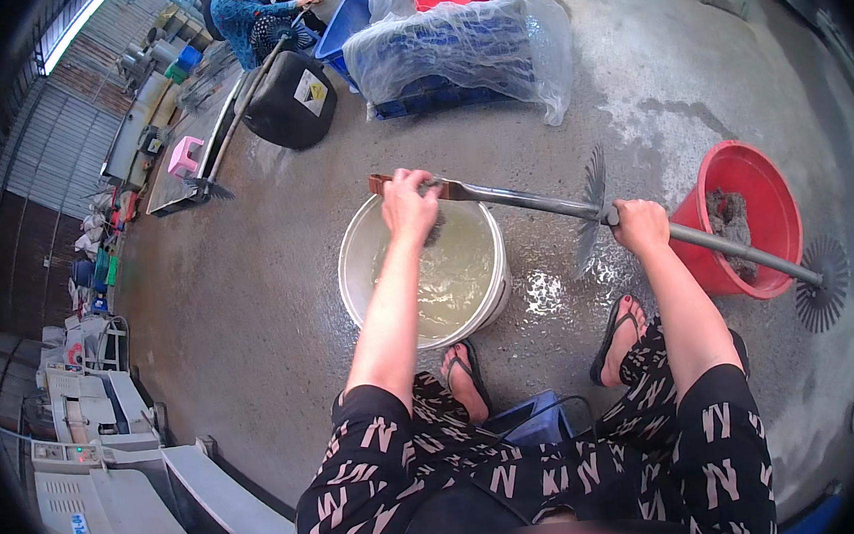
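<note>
A long grey metal shaft slants across in front of me, its left end over a white bucket of cloudy yellowish water. My left hand is closed around the shaft near its brown end piece. A small dark toothed edge shows below those fingers, mostly hidden. Gripping the shaft farther right is my right hand, close beside a slotted metal disc seen nearly edge-on. Another slotted disc sits at the shaft's right end.
A red bucket holding grey matter stands under the shaft's right part. Ahead are blue crates draped with netting and a black jerrycan. Another person sits at the far left. A small blue stool is beneath me; machinery lines the left.
</note>
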A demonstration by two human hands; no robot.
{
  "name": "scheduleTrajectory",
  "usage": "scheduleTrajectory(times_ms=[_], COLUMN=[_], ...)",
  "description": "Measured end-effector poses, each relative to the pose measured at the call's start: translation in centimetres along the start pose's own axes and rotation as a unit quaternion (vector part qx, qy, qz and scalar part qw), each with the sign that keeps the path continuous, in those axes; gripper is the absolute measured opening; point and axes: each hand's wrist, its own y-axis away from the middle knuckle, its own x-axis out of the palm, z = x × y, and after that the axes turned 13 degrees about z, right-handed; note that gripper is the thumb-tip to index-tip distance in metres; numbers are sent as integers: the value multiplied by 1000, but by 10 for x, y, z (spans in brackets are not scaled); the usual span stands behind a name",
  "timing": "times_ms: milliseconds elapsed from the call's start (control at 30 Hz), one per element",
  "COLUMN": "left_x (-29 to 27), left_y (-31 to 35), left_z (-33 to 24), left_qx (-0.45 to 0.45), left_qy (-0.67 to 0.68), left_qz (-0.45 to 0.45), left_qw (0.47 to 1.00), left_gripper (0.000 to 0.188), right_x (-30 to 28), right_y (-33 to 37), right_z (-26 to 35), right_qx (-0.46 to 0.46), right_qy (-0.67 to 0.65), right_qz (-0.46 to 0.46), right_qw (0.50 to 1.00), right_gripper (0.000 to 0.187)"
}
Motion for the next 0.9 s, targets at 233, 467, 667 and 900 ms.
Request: scheduleTrajectory(times_ms=[233,467,667,900], left_x=[-10,-12,-21,-24], left_y=[-6,-6,-12,-13], left_z=[5,-5,-4,-4], left_qx=[15,64,95,75], left_qy=[-63,-118,-110,-118], left_qz=[7,28,43,37], left_qw=[998,991,988,990], left_gripper=[19,17,17,18], right_x=[2,0,0,0], right_y=[-1,0,-1,3], right_z=[1,1,1,2], right_qx=[6,7,4,8], right_qy=[14,11,13,6], right_qz=[14,19,24,28], right_qw=[1000,1000,1000,1000], right_gripper=[24,27,26,24])
